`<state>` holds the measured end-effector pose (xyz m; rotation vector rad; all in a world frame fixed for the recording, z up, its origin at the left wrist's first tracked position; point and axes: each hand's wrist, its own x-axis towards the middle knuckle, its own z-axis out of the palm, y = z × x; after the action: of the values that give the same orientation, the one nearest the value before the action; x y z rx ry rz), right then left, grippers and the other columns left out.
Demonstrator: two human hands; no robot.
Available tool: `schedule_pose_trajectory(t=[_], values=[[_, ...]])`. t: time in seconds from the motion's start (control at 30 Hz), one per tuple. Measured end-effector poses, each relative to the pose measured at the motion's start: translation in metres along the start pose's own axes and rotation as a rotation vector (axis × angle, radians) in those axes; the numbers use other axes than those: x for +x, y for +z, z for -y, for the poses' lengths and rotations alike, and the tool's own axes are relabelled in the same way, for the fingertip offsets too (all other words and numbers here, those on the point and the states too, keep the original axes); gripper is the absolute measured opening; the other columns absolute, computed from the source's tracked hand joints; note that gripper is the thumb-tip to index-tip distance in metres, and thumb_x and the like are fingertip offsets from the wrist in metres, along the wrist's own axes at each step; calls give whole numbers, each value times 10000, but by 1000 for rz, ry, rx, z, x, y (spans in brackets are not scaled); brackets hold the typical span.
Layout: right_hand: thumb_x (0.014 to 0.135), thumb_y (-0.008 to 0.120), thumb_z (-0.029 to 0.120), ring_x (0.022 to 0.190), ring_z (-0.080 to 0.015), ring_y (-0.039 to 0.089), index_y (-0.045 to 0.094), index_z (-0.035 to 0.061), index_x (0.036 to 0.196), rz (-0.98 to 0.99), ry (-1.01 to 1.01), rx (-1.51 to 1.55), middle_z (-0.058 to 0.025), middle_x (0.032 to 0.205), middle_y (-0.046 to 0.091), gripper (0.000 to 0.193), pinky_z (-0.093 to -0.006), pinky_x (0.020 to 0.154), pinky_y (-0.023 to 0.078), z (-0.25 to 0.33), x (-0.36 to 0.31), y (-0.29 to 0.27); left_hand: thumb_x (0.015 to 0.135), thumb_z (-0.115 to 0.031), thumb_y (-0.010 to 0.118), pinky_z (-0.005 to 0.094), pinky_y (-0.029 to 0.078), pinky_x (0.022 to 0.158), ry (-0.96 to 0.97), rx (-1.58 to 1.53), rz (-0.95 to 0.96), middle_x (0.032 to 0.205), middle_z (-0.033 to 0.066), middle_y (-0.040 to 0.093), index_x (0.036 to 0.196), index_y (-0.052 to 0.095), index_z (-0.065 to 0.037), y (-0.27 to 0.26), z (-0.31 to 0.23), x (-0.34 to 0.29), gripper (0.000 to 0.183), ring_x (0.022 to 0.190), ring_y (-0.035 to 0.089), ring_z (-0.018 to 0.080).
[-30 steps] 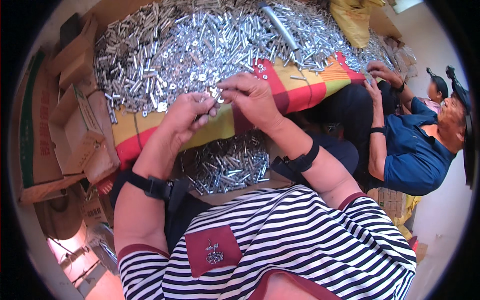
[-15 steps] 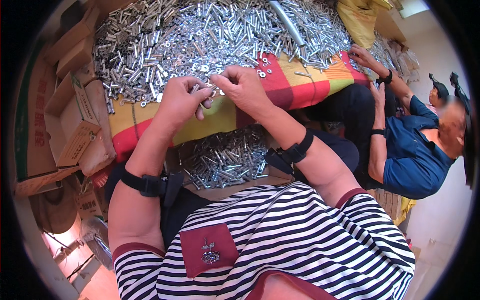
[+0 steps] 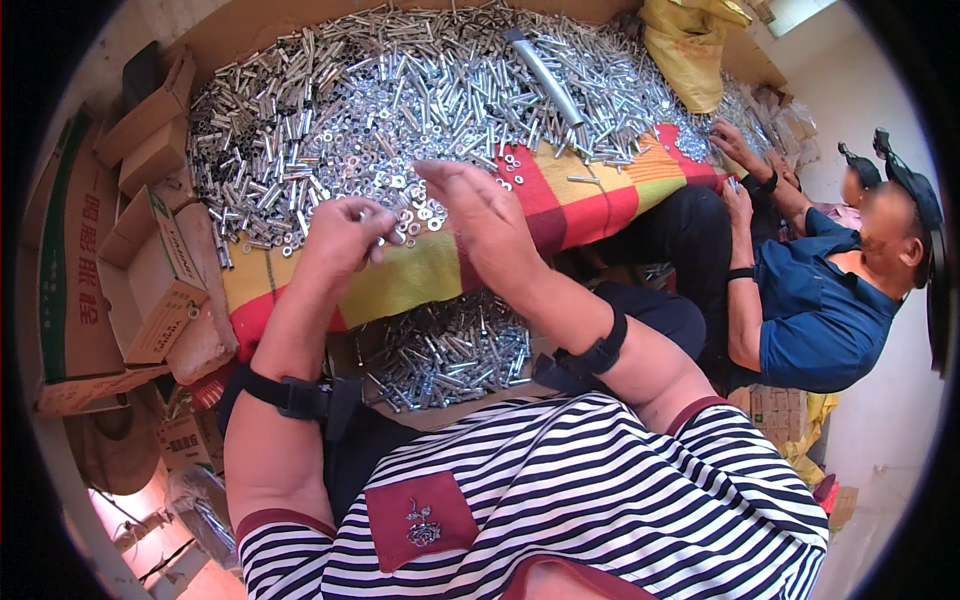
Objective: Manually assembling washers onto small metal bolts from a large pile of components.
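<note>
My left hand (image 3: 347, 236) is over the near edge of the heap, its fingers curled in toward the thumb. Whatever it may hold is too small to make out. To its right, my right hand (image 3: 482, 212) has its fingers stretched out together, and I see nothing in it. Loose washers (image 3: 425, 214) lie between the two hands. Beyond them spreads a big heap of metal sleeves and bolts (image 3: 290, 120) on a checked cloth (image 3: 400, 284). Below, at my lap, a carton (image 3: 455, 388) holds many bolts with sleeves (image 3: 440, 345).
A metal tube (image 3: 545, 78) lies across the heap, and a yellow sack (image 3: 690, 60) stands at the back right. Cardboard boxes (image 3: 150, 275) are stacked at the left. On the right a co-worker in a blue shirt (image 3: 835, 300) reaches into the parts.
My hands were together, fingers pinching around a small metal part. Now they are apart; my right fingers have straightened, and the left hand has shifted slightly left and down. The view has tilted slightly.
</note>
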<state>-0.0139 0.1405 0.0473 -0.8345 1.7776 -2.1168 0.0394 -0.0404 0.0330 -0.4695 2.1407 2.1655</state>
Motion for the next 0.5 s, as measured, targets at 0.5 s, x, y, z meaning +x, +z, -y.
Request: schedule_pose_trajectory(t=[0.5], values=[[773, 670, 148, 830, -365, 596, 587, 30, 861, 98, -58, -1241, -159, 873, 582, 169, -448, 721, 480, -39, 17, -25, 989, -67, 279, 227, 500, 621, -88, -832, -35, 1201, 283, 554, 1135, 436, 99, -8, 3, 13, 272, 790, 587, 174]])
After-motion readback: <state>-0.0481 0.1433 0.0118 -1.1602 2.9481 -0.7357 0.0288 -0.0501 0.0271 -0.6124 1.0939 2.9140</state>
